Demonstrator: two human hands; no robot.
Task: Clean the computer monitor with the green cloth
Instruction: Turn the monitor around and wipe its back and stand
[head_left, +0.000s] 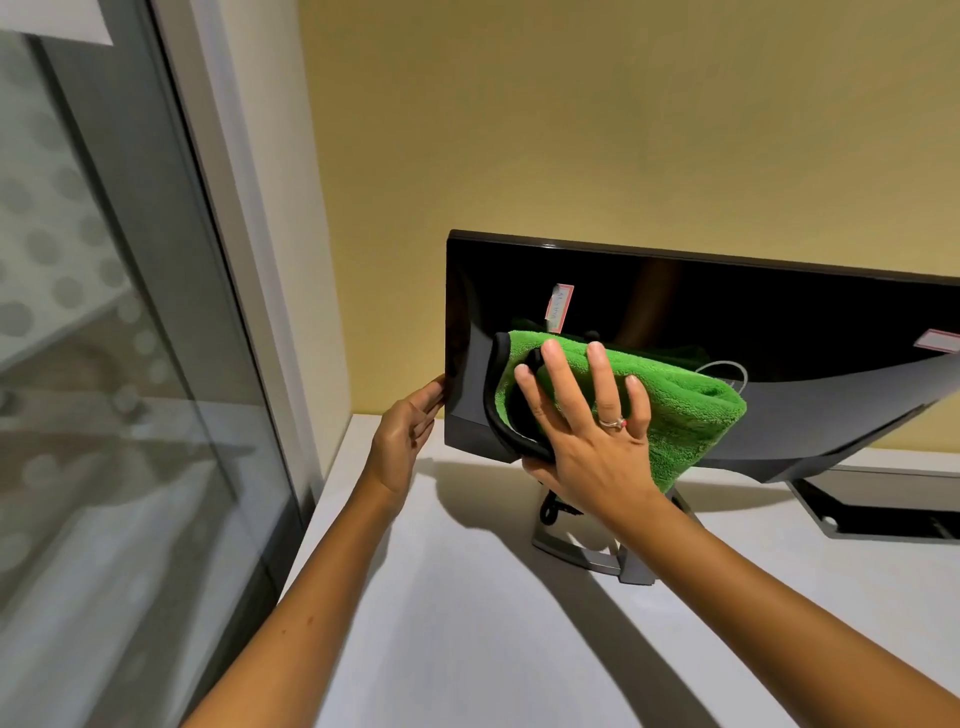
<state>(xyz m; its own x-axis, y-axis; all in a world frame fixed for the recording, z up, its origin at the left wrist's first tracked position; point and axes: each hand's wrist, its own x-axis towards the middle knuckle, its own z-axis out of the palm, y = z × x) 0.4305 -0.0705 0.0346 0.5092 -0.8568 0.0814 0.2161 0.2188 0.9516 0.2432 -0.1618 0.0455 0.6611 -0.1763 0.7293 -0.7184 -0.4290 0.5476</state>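
A glossy black computer monitor (727, 306) stands tilted on a grey stand (587, 556) on a white desk. Two small red-edged stickers are stuck to its dark surface. A folded green cloth (685, 415) with a black border lies against the monitor's lower left part. My right hand (587, 431) presses it there with spread, straight fingers, and the thumb sits under the cloth's lower edge. A ring is on one finger. My left hand (410, 431) grips the monitor's left edge near the bottom corner.
The white desk (467, 623) reaches to a yellow wall (571, 130) behind. A glass partition with frosted dots (104, 364) and its frame close off the left side. A grey flat base (883, 509) lies at the right under the monitor. A black cable hangs by the stand.
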